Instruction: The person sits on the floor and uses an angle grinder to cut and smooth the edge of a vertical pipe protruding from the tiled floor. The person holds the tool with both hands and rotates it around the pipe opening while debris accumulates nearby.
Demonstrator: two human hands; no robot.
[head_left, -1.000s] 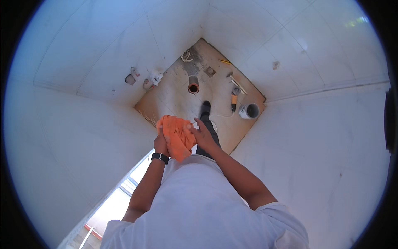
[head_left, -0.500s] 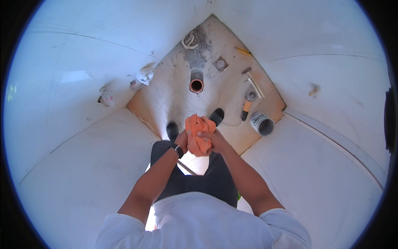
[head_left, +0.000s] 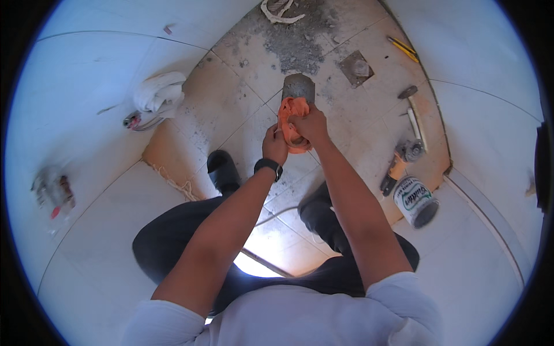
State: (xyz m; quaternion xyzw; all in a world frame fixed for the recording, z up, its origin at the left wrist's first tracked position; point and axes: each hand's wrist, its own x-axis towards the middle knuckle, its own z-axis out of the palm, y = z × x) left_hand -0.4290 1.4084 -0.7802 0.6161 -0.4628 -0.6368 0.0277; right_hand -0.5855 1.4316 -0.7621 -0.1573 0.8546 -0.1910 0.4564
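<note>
A crumpled orange cloth [head_left: 293,108] is bunched between my hands, low over the tiled floor. My left hand [head_left: 275,145], with a dark watch [head_left: 269,168] on its wrist, closes on the cloth's left side. From the right, my right hand [head_left: 312,124] grips it with fingers curled into the folds. The cloth and hands cover the spot of the floor pipe's round mouth; how much of the rim is under the cloth I cannot tell. Just beyond lies a grey, rough-edged strip of mortar [head_left: 298,86] set into the tiles.
To the right lie an angle grinder [head_left: 399,164], a white bucket [head_left: 412,199], a hammer [head_left: 411,101] and a yellow cutter knife [head_left: 403,48]. A square drain [head_left: 356,69] sits beyond the cloth. White bags [head_left: 160,95] rest by the left wall. Grey debris [head_left: 297,43] covers the far floor.
I have crouched lower, with knees bent outward. Both hands have moved forward and down with the orange cloth, onto the place of the open pipe, which is now covered.
</note>
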